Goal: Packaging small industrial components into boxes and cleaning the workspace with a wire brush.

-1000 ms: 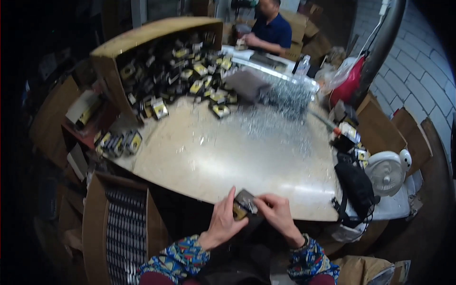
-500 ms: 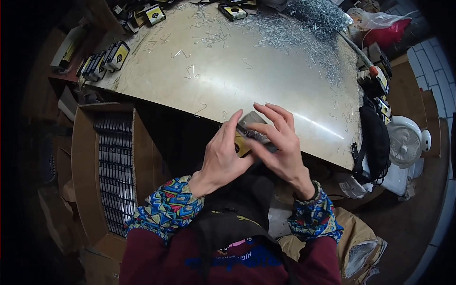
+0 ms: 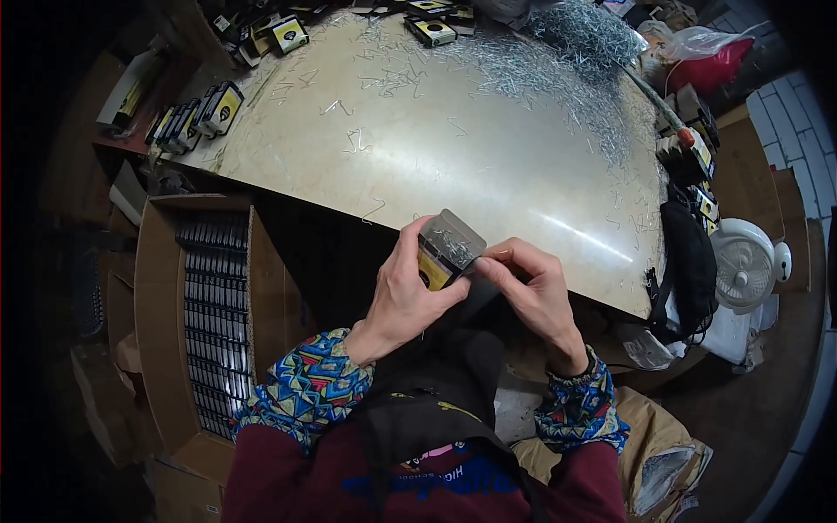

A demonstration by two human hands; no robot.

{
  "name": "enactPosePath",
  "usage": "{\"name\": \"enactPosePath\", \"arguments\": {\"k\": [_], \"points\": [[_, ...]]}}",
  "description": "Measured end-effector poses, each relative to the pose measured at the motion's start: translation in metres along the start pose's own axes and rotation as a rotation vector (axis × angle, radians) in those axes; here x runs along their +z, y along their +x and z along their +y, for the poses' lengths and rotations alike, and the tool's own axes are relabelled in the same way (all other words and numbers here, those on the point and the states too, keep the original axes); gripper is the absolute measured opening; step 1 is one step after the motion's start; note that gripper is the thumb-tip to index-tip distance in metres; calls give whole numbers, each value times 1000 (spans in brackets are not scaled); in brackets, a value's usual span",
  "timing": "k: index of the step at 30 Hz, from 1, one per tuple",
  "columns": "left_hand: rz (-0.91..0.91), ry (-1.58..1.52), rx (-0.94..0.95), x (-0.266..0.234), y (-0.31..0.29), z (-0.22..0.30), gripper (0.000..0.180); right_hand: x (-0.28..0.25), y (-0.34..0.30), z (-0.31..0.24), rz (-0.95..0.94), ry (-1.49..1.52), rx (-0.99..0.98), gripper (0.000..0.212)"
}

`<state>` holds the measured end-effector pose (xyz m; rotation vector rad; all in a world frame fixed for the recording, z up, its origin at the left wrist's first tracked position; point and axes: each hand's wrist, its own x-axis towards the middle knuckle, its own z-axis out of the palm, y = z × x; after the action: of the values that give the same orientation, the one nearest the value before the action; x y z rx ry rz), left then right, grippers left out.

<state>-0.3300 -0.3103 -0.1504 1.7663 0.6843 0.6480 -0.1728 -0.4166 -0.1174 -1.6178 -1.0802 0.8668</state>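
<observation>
My left hand [image 3: 403, 288] is wrapped round a small black and yellow carton [image 3: 433, 267], held tilted just off the table's front edge. Its top is open with the grey flap raised, and bent metal hooks [image 3: 452, 247] show in its mouth. At the carton's right side my right hand [image 3: 528, 283] is closed, thumb and forefinger pinching the edge of a side flap. The remaining fingers of that hand curl under and are partly hidden.
A metal-topped table [image 3: 418, 166] carries scattered wire hooks, with a big heap [image 3: 584, 44] at the far right. Small cartons [image 3: 202, 113] stand at its left edge. A tall cardboard box [image 3: 157, 322] holds rows of packed cartons. A white fan [image 3: 743, 266] stands at right.
My right hand has come down and right from above the carton's mouth to pinch its side flap. The carton's opening is now exposed, while my left hand keeps its hold.
</observation>
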Motion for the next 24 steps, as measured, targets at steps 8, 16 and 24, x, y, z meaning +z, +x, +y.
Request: {"name": "enactPosePath", "arguments": {"k": [8, 16, 24], "points": [[-21, 240, 142, -1, -1, -2, 80, 7, 9, -24, 154, -349, -301, 16], [104, 470, 299, 0, 1, 2, 96, -18, 23, -2, 368, -555, -162, 9], [-11, 377, 258, 3, 10, 0, 81, -25, 26, -14, 79, -216, 96, 13]]}}
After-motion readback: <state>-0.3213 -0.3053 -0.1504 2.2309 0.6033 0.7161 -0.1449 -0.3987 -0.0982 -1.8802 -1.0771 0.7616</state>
